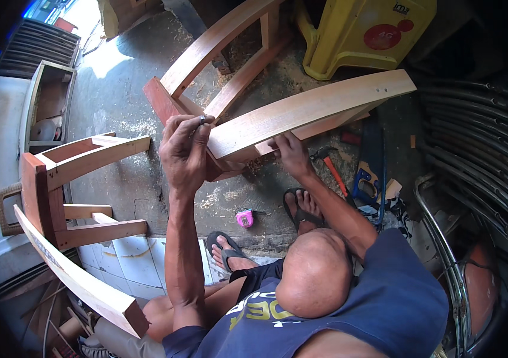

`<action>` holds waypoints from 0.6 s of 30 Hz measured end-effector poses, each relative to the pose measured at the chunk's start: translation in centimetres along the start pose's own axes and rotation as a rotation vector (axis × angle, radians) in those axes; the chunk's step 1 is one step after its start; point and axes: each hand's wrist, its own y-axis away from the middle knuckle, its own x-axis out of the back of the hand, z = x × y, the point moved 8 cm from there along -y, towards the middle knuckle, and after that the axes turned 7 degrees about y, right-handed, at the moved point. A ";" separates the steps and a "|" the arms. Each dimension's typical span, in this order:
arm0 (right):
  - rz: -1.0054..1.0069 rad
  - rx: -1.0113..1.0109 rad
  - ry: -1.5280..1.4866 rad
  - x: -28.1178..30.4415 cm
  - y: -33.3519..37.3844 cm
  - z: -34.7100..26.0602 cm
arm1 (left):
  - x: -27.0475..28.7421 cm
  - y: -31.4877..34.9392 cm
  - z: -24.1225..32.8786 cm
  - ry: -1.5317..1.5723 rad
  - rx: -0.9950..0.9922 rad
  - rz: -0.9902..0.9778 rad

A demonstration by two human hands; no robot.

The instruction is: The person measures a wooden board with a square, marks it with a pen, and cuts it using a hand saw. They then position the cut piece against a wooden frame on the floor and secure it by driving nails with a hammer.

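My left hand [183, 156] is raised by the near left end of a curved wooden frame [308, 113]. Its thumb and fingers pinch a small metal piece [207, 119], too small to name surely. Pale planed wood forms the frame's long top piece, and its left end meets a reddish-brown block. Below the top piece, my right hand [293, 156] has its fingers curled against the frame's inner side, the fingertips partly hidden by the wood. Behind the left hand lies a second curved wooden frame [218, 48] with a reddish end block.
Another wooden frame [93, 161] stands at left, beside a long curved plank [81, 274]. On the floor lie a pink tape measure [244, 218], an orange-handled hammer [333, 172] and a blue-handled saw [368, 173]. A yellow plastic stool [361, 36] stands behind; stacked metal chair frames [475, 137] line the right.
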 end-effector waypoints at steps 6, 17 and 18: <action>0.415 0.292 0.857 10.4 11.1 8.0 | -1.2 0.0 0.6 0.229 0.103 0.035; 0.207 -0.377 0.757 13.7 9.4 16.5 | -2.1 0.6 1.3 0.086 -0.040 -0.041; 0.206 -0.367 0.762 14.0 9.8 15.5 | -2.1 0.5 1.3 0.082 -0.041 -0.032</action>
